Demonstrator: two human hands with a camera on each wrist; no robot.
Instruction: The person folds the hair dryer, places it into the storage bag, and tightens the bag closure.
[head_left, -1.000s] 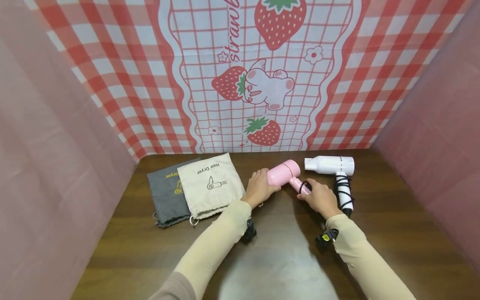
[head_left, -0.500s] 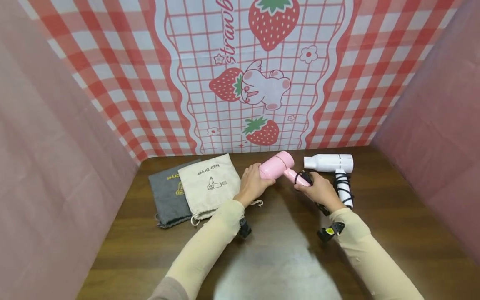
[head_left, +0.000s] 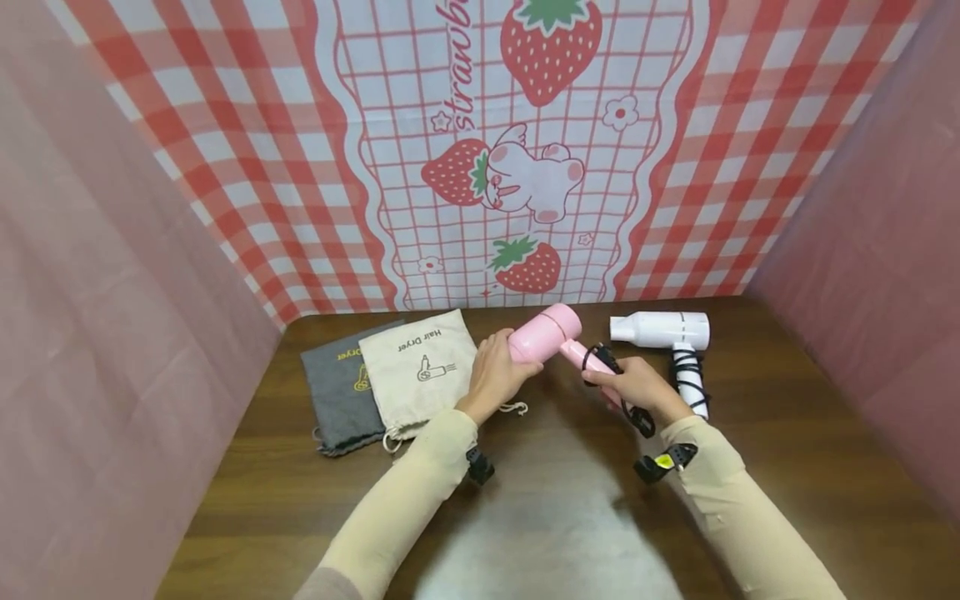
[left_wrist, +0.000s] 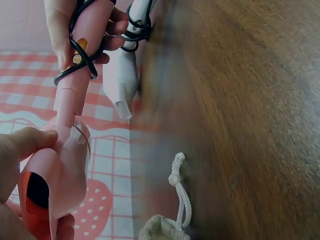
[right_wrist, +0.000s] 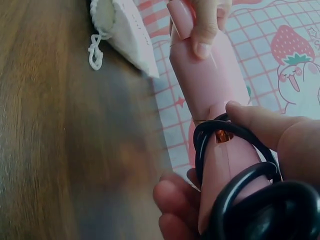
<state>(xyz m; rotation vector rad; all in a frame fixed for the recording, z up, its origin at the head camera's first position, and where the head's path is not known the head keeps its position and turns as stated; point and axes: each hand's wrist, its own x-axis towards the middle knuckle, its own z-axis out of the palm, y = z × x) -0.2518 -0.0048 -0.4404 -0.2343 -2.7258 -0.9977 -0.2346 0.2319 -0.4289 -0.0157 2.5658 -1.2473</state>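
Both hands hold a pink hair dryer [head_left: 542, 335] above the table. My left hand [head_left: 496, 372] grips its barrel near the nozzle, the thumb lying along the barrel in the left wrist view. Around the handle curls my right hand [head_left: 639, 387], its thumb near the copper-coloured switch [right_wrist: 223, 135] in the right wrist view. A black cord [right_wrist: 245, 175] is wound about the handle, and its end dangles under the right hand. Just right of that hand lies a white hair dryer [head_left: 660, 331], its handle wrapped in black cord too.
A cream drawstring bag [head_left: 420, 367] printed "Hair Dryer" overlaps a grey bag [head_left: 337, 400] at the table's left. Its string [left_wrist: 179, 192] trails toward the left wrist. A strawberry-print cloth [head_left: 525, 167] rises behind the brown table [head_left: 540, 517], with pink cloth walls at both sides.
The pink hair dryer has shifted left and been lifted a little, with both hands still on it. More of the cord end now shows below the right hand. The bags and white dryer stay put.
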